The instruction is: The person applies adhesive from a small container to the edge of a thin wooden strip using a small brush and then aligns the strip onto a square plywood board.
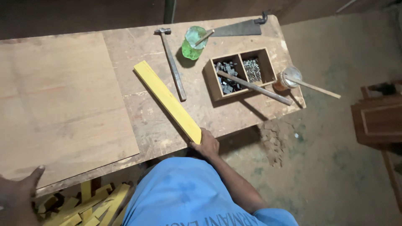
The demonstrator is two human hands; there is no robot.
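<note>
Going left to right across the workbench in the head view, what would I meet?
Plywood sheet → yellow strip of wood → hammer → green plastic cup → wooden box with two compartments → jar with a stick in it.

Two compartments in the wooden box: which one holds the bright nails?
The right compartment, nearer the amber jar. Its contents are thin, silvery nails; the left compartment holds darker, chunkier metal pieces under a rod crossing it.

Worn wooden workbench (259,113), dusty concrete floor (335,175), dim light
</note>
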